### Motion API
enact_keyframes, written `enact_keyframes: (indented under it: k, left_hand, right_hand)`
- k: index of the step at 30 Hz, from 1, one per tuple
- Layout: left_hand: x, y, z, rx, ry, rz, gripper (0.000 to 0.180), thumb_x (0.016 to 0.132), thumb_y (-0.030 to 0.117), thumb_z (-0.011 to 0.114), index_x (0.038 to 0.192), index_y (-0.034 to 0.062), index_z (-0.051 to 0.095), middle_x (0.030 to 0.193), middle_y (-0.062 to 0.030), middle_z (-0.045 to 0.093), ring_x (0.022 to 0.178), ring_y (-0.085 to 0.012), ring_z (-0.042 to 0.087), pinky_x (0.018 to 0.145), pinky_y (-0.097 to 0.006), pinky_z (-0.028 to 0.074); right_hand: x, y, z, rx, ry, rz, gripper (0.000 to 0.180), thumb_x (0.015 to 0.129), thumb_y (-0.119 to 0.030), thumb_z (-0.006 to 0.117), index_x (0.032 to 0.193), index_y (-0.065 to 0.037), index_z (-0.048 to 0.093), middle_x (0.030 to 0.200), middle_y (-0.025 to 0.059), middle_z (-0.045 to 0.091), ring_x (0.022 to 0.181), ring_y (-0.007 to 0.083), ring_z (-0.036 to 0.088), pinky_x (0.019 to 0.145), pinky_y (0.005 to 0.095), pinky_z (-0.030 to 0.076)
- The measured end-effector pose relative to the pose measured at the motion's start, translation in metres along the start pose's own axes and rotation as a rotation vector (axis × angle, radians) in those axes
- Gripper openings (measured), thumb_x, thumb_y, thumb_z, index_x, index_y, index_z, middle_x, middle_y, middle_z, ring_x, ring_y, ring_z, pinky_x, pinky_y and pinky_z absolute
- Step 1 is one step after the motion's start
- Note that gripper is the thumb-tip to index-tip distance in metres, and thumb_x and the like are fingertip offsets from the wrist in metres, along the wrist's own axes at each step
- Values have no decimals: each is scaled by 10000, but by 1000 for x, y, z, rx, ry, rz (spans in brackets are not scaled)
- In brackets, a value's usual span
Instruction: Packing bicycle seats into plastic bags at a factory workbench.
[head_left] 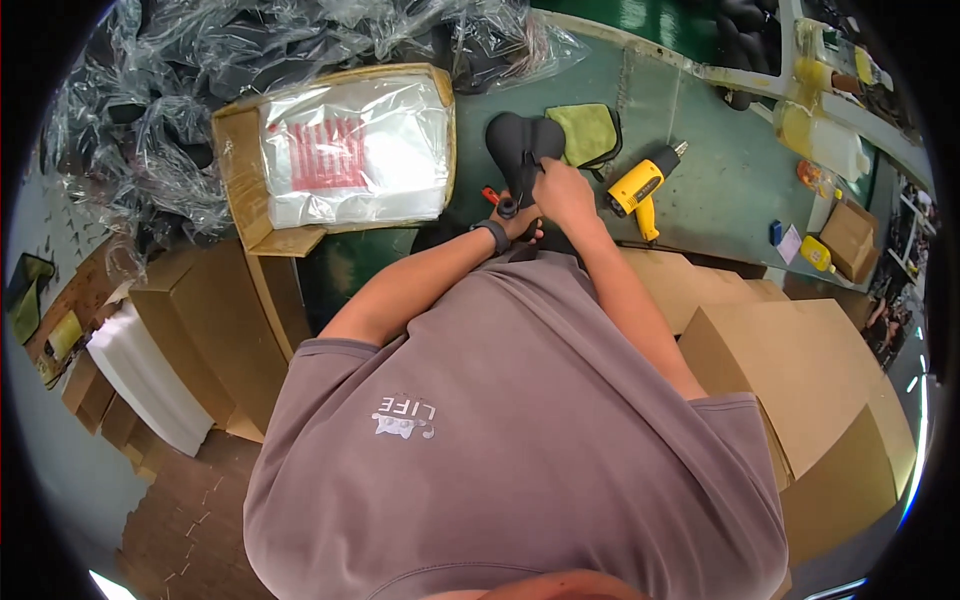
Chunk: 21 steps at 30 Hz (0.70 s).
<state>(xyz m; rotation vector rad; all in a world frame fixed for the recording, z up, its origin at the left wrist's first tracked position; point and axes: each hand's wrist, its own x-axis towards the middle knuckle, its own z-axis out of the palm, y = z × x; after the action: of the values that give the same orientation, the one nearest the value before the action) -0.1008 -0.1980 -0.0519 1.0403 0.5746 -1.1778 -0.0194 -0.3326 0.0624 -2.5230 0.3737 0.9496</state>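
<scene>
A black bicycle saddle (512, 137) is in front of me at the near edge of the green work table, its wide rear pointing away from me. My left hand (521, 224), with a dark band at the wrist, is closed around the saddle's narrow nose end. A small round black part (507, 208) shows beside its thumb. My right hand (564, 194) rests against the right side of the saddle, fingers curled and pressed together. A small dark piece shows at those fingertips; its kind is unclear. A red-handled tool (490, 195) lies just left of the saddle, partly hidden.
Right of the saddle lie a folded green cloth (584, 134) and a yellow heat gun (645, 190). An open carton (240, 165) holding white plastic bags stands left, before a heap of plastic-wrapped black items (170, 90). Cardboard boxes (780, 360) flank me.
</scene>
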Motion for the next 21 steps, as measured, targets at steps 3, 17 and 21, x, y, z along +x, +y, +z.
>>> enact_keyframes:
  k: [3, 17, 21]
  left_hand:
    - [3, 0, 2, -19, 32, -98, 384, 1006, 265, 815, 1137, 3, 567, 880, -126, 726, 686, -273, 783, 572, -447, 664]
    - [15, -11, -7, 34, 27, -12, 456, 971, 355, 849, 860, -62, 701, 813, -149, 766, 646, -287, 812, 567, -402, 673]
    - [22, -2, -4, 22, 25, -17, 470, 971, 293, 855, 1009, -121, 635, 851, -169, 759, 632, -298, 800, 561, -411, 679]
  right_hand:
    - [40, -9, 10, -91, 27, 25, 395, 1012, -213, 549, 1263, -29, 792, 1166, 336, 766, 1121, 521, 739, 1010, 590, 586]
    - [18, -11, 14, -112, -77, -40, 406, 1011, -236, 566, 1254, 5, 785, 1164, 337, 767, 1116, 519, 743, 1024, 593, 585]
    - [98, 4, 31, -102, 114, 5, 400, 1006, -232, 566, 1221, 18, 793, 1138, 352, 763, 1079, 526, 750, 1001, 609, 589]
